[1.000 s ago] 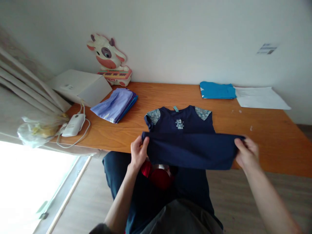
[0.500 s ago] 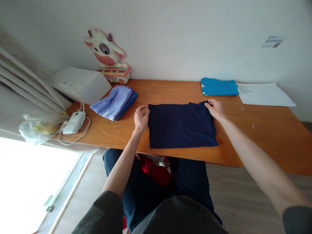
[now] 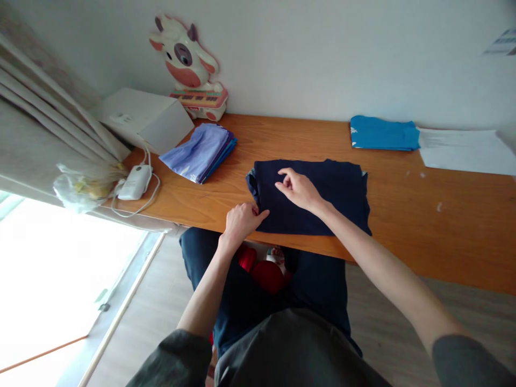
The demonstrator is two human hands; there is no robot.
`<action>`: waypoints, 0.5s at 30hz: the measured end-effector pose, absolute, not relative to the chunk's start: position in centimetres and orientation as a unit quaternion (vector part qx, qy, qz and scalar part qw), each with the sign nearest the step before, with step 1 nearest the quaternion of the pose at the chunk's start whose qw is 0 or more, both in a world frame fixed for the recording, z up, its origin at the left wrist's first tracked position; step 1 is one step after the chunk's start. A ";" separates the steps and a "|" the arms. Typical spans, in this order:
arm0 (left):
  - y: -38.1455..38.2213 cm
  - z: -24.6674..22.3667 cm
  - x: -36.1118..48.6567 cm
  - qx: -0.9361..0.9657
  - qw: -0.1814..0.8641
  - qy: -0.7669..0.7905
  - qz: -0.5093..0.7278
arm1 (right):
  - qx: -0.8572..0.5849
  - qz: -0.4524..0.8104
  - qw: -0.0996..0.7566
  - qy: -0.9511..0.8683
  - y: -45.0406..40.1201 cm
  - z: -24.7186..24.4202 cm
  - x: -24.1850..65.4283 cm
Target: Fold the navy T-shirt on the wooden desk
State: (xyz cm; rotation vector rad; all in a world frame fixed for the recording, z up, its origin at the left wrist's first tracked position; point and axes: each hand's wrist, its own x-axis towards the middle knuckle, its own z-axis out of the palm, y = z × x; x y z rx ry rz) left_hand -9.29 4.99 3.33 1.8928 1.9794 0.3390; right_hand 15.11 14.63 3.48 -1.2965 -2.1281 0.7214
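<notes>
Two hands work one folded navy shirt (image 3: 322,196) lying near the front edge of my wooden table (image 3: 423,226). My left hand (image 3: 241,219) pinches the shirt's lower-left corner, fingers closed on the cloth. My right hand (image 3: 297,188) rests on top, fingers loosely curled, gripping nothing.

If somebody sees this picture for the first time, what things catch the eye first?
The folded navy shirt at the near edge of the orange wooden table stands out, with the left hand at its near left corner and the right hand on top. Next comes the cow-shaped toy against the wall, far left.
</notes>
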 end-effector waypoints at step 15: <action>1.1 1.7 -9.8 0.536 0.363 0.645 0.406 | -0.506 0.276 0.176 -0.798 21.6 2.0 3.9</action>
